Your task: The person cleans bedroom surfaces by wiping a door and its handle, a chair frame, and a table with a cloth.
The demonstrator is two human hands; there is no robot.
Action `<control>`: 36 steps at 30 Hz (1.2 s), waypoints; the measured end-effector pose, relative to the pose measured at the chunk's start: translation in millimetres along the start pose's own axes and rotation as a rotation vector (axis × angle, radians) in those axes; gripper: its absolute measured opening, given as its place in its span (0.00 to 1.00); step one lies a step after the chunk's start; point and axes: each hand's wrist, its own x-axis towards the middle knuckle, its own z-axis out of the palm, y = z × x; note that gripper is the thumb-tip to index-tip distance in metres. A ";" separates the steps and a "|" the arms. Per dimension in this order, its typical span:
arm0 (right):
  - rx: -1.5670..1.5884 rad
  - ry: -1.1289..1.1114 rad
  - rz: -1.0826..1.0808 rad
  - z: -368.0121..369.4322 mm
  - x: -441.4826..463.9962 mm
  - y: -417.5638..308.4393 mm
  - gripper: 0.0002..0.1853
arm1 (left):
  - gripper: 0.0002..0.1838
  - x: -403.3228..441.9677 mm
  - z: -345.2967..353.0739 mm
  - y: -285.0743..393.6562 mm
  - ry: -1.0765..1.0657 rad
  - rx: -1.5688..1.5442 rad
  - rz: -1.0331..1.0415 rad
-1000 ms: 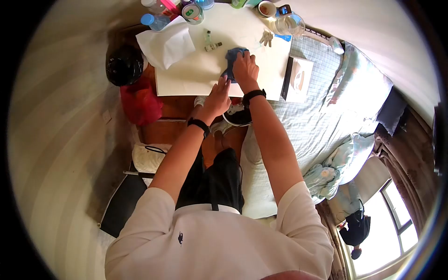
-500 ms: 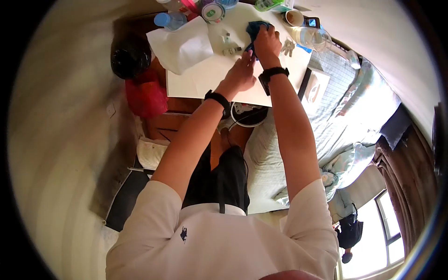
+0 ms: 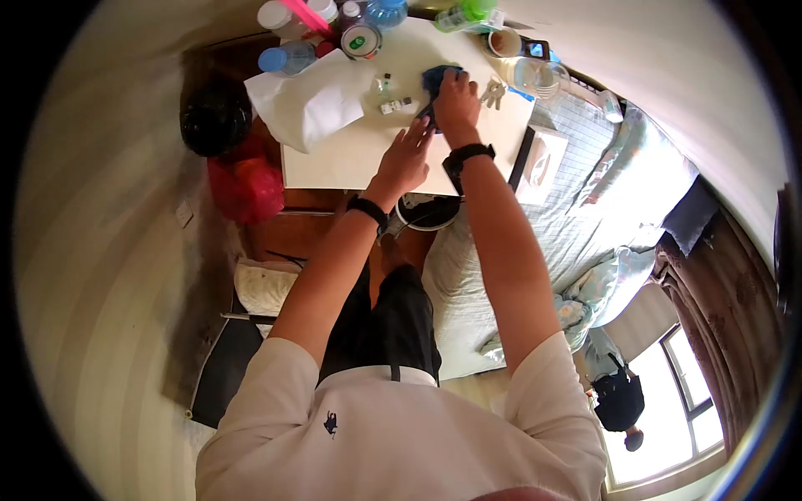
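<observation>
My right hand (image 3: 457, 107) is closed over a dark blue cloth (image 3: 434, 79), pressing it on the white tabletop (image 3: 334, 171). Just nearer to me, my left hand (image 3: 404, 159) has its fingers stretched out, their tips at the cloth's lower edge; whether they touch it I cannot tell. Left of the cloth are two little glass vials, one standing (image 3: 386, 83) and one lying (image 3: 396, 106). A bunch of keys (image 3: 494, 93) lies right of my right hand. White paper (image 3: 305, 104) covers the table's left part.
Along the far edge stand a blue-capped bottle (image 3: 288, 58), a round tin (image 3: 362, 40), a green bottle (image 3: 459, 17), a paper cup (image 3: 504, 42) and a clear jug (image 3: 535, 77). A white box (image 3: 539, 167) and a bed (image 3: 476, 275) are to the right; a red bag (image 3: 246, 184) hangs left.
My right hand and the cloth have slid a little toward me, relative to the keys. The whole view has shifted, so the table sits lower and further left.
</observation>
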 end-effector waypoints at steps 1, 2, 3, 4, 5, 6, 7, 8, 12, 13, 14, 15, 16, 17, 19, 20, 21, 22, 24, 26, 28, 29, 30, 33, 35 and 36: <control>-0.017 0.054 -0.055 7.2 6.5 5.2 0.14 | 0.37 2.9 -2.7 -0.3 -0.007 0.000 -0.008; -0.013 0.056 -0.042 6.7 11.0 2.8 0.13 | 0.37 10.3 -2.9 -2.3 -0.007 -0.019 0.004; -0.011 0.062 -0.031 5.2 18.9 1.3 0.13 | 0.37 19.5 -3.4 -4.5 -0.001 -0.037 0.018; -0.003 0.109 -0.036 7.2 25.8 2.7 0.13 | 0.37 25.5 -1.2 -6.2 -0.003 0.010 0.057; -0.024 0.119 -0.066 5.1 29.9 3.6 0.13 | 0.37 27.8 3.8 -5.6 -0.008 0.005 0.052; -0.038 0.100 -0.037 4.0 31.0 2.7 0.13 | 0.36 31.5 7.3 -6.3 0.021 -0.045 0.055; -0.047 0.087 -0.011 4.4 34.1 0.5 0.13 | 0.36 33.9 6.2 -7.0 0.055 -0.088 0.057; -0.043 0.086 -0.013 3.9 33.6 -0.9 0.13 | 0.35 32.5 4.8 -6.5 0.048 -0.065 0.066; -0.037 -0.087 0.047 -14.1 13.8 -3.3 0.15 | 0.34 25.6 -3.4 -3.5 -0.014 -0.253 0.006; -0.025 -0.200 0.097 -21.0 5.7 -5.6 0.15 | 0.34 18.4 3.0 -4.8 -0.021 -0.215 0.014; -0.021 -0.241 0.096 -19.0 -3.3 -2.9 0.17 | 0.33 11.1 5.3 -4.9 -0.027 -0.175 0.019; -0.013 -0.272 0.092 -16.5 -10.2 -1.0 0.16 | 0.33 2.2 8.4 -5.4 -0.024 -0.169 0.028; -0.004 -0.286 0.101 -16.6 -17.1 -0.5 0.16 | 0.34 -9.1 13.0 -5.0 -0.020 -0.100 0.050; 0.004 -0.303 0.108 -15.3 -23.9 -0.1 0.16 | 0.34 -18.3 18.8 -5.1 -0.018 -0.034 0.070; 0.009 -0.306 0.118 -10.4 -36.1 0.3 0.16 | 0.34 -31.8 27.9 -4.1 -0.010 -0.011 0.085; 0.011 -0.308 0.120 -7.7 -42.6 1.1 0.16 | 0.34 -39.5 31.1 -1.9 0.000 -0.006 0.079; 0.010 -0.305 0.119 -5.5 -47.7 2.0 0.16 | 0.34 -44.0 33.8 -0.4 0.013 0.001 0.074; 0.003 -0.324 0.127 -5.9 -52.4 1.4 0.16 | 0.34 -45.6 35.5 2.0 0.019 0.004 0.076; 0.000 -0.341 0.130 -5.3 -64.0 -0.5 0.16 | 0.33 -52.7 40.8 8.0 0.086 -0.022 0.059; 0.017 -0.374 0.139 -2.3 -81.0 1.1 0.16 | 0.32 -58.7 44.1 10.1 0.057 -0.064 0.024; 0.034 -0.377 0.142 3.7 -100.0 4.3 0.17 | 0.30 -67.6 52.1 13.3 0.019 -0.114 -0.034; 0.053 -0.382 0.154 7.2 -110.4 7.8 0.17 | 0.30 -73.4 59.1 16.7 0.022 -0.109 -0.032; 0.059 -0.381 0.158 10.0 -124.0 11.7 0.17 | 0.28 -82.0 66.0 22.2 0.066 -0.056 -0.016; 0.104 -0.334 0.173 27.0 -158.6 27.2 0.18 | 0.28 -93.3 72.0 37.4 0.003 0.050 -0.019; 0.150 -0.323 0.214 26.7 -172.5 39.4 0.18 | 0.30 -90.3 77.2 41.9 -0.122 0.075 -0.043; 0.149 -0.336 0.211 27.6 -178.5 45.2 0.18 | 0.30 -91.3 81.7 46.1 -0.124 0.076 -0.028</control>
